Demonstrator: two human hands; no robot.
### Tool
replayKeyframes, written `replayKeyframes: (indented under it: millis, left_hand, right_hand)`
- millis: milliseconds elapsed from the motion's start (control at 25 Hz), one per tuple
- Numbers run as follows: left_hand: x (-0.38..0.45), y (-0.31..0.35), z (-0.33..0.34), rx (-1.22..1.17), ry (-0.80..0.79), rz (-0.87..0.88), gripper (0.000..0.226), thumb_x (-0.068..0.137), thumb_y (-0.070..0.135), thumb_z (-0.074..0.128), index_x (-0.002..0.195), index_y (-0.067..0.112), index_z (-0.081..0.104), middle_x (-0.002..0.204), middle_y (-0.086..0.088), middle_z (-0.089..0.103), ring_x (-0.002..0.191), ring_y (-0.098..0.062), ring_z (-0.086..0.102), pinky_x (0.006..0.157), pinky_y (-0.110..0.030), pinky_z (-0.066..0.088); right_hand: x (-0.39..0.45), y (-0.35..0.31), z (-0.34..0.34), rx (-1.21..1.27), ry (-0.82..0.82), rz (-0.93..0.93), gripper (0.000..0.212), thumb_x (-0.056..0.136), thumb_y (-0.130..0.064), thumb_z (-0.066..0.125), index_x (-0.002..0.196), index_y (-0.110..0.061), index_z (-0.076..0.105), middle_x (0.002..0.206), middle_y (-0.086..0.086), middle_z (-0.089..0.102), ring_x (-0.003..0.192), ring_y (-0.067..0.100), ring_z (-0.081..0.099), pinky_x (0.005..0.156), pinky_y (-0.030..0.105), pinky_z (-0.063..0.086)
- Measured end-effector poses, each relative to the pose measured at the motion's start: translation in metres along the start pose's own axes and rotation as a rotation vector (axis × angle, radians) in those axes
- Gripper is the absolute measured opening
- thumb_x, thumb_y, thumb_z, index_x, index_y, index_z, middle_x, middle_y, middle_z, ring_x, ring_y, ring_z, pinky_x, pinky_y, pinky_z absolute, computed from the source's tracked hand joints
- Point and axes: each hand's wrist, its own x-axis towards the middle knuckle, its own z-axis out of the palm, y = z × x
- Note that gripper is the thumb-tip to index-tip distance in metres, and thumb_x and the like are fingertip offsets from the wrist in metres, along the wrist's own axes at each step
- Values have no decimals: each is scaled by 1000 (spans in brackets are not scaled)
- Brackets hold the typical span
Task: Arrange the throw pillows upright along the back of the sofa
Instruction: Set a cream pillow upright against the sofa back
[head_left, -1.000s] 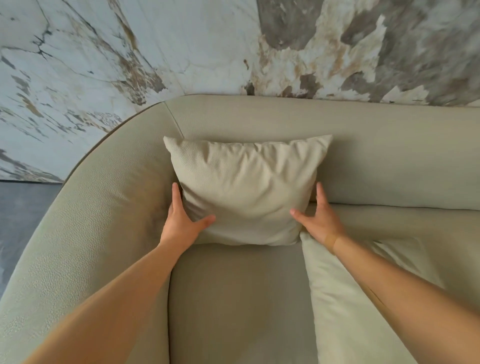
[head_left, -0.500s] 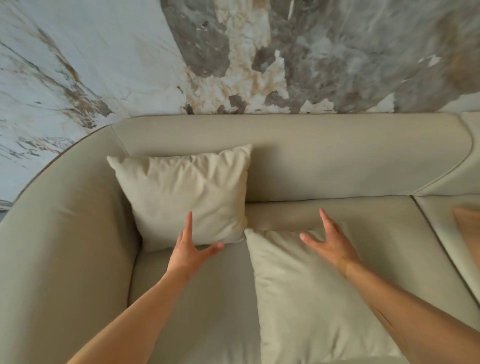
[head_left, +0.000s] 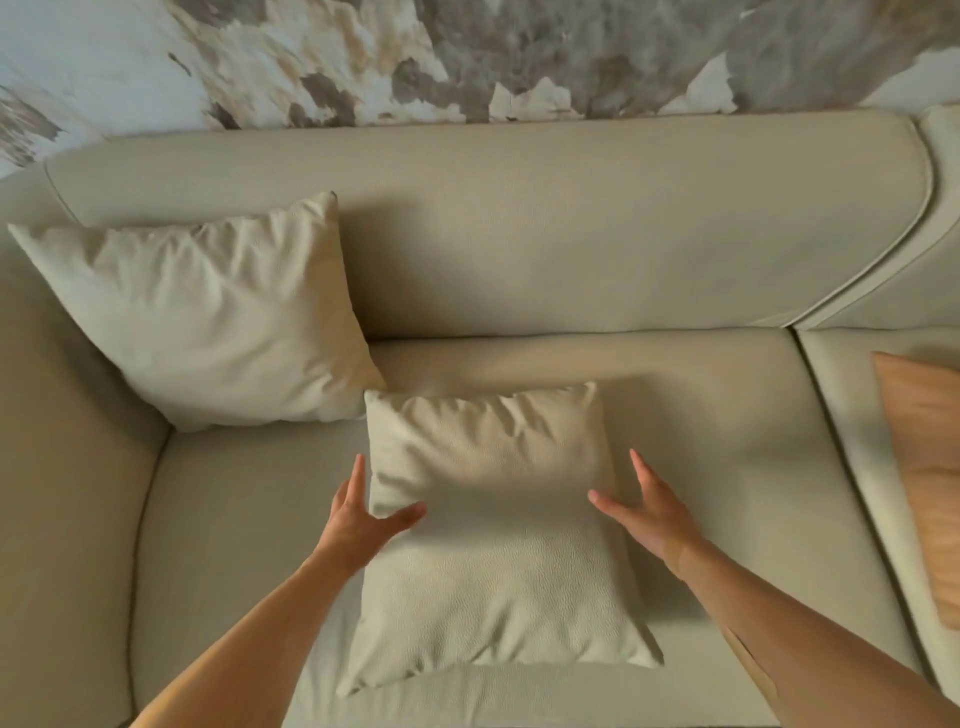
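Note:
One cream pillow (head_left: 208, 317) stands upright in the sofa's left corner, leaning on the backrest (head_left: 571, 228). A second cream pillow (head_left: 498, 551) lies flat on the seat in front of me. My left hand (head_left: 363, 514) is at its left edge, fingers spread, thumb resting on the top face. My right hand (head_left: 644, 509) is at its right edge, fingers spread, thumb over the fabric. Neither hand has closed on it. An orange pillow (head_left: 924, 467) lies flat on the seat cushion at the far right, cut off by the frame.
The beige sofa has a rounded left armrest (head_left: 62, 493) and a seam (head_left: 841, 499) between two seat cushions. A marble-patterned wall (head_left: 467, 52) rises behind the backrest. Bare backrest runs to the right of the upright pillow.
Both hands let go of the upright corner pillow and moved right and down to the flat pillow's two sides. The view swung right, bringing the orange pillow in.

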Motion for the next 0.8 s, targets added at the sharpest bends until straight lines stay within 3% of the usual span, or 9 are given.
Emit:
replayKeyframes:
  millis: [240,360,440,520,640,800]
  left_hand:
    - [23,-11,25,-56,-76,-110,144,35,82,75,150,46,-4,147,-12,39,129,-33,46,102,-49,45]
    - [31,-15,27,-111,-115,-139,126,60,63,81,151,42,-3,144,-7,43,114,-27,52,81,-39,51]
    - [38,-21,25,-114,-149,-156,122,65,56,80,152,41,-5,147,-4,42,113,-27,54,66,-33,50]
    - [42,-26,25,-129,-148,-167,125,62,55,82,152,41,-4,147,-4,42,119,-30,54,72,-38,52]
    - [29,-18,23,-205,-112,-106,144,43,56,91,151,40,-3,149,-6,38,127,-29,49,99,-44,48]
    - [10,4,14,-234,-69,-33,154,32,52,91,150,41,-7,150,-7,32,132,-29,42,105,-43,43]
  right_hand:
    - [28,11,28,206,-129,67,104,78,-51,71,154,-30,3,160,-4,18,146,20,22,114,45,24]
    - [41,15,33,255,-138,106,112,73,-49,75,154,-30,1,159,-4,23,145,21,25,115,46,21]
    - [48,12,36,268,-154,145,117,68,-46,80,154,-31,1,157,-4,27,143,23,28,114,50,21]
    - [48,7,36,280,-169,175,117,69,-38,82,154,-31,3,156,-4,29,142,25,30,113,53,22]
    - [33,-4,31,287,-121,173,112,70,-25,84,153,-26,9,150,0,37,133,26,40,106,49,30]
    - [7,-20,9,384,-55,128,106,70,-11,83,149,-23,14,132,0,49,108,18,45,88,35,32]
